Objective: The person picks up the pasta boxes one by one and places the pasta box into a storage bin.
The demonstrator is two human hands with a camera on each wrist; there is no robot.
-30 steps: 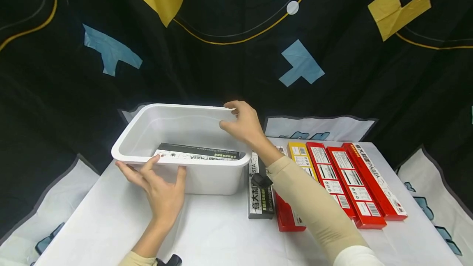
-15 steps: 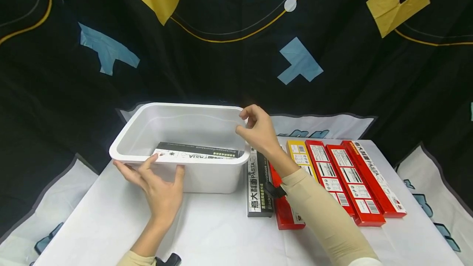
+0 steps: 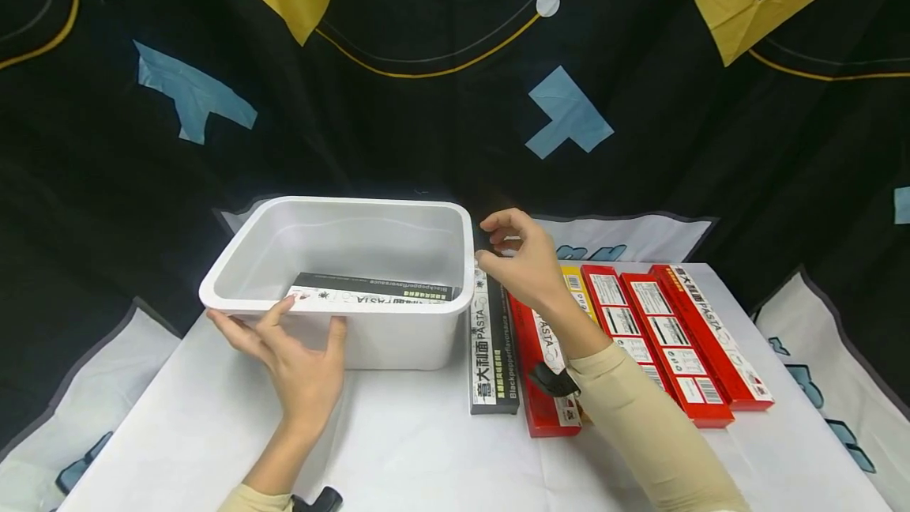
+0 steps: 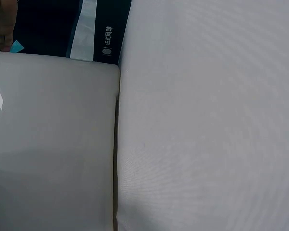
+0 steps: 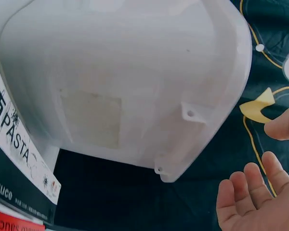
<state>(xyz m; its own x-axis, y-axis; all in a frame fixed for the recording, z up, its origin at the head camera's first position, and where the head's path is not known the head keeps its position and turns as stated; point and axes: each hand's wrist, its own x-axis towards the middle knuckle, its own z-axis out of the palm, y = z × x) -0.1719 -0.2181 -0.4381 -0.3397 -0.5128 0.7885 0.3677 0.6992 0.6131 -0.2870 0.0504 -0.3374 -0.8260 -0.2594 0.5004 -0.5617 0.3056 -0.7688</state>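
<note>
A white plastic bin [image 3: 398, 342] stands on the table. Lying inside it is a black-and-white pasta box [image 3: 377, 291]. My left hand [image 3: 304, 374] rests against the bin's front with fingers spread, fingertips at the front rim and thumb on the wall. Off the bin's right end, my right hand [image 3: 526, 263] hovers with loosely bent fingers and nothing in its grasp; the right wrist view shows the bin's end wall [image 5: 135, 82] beside it. Below that hand lie another black pasta box [image 3: 494, 346] and a red pasta box [image 3: 543, 401], partly covered by the right forearm.
Farther right lie a yellow box [image 3: 577, 287] and several red pasta boxes [image 3: 682, 346] in a row on the white tablecloth [image 3: 398, 449]. A black curtain [image 3: 398, 141] with yellow and blue shapes hangs behind the table.
My right hand has moved from the bin's back right rim out to the right, over the black and red boxes. The left hand keeps its place on the bin's front.
</note>
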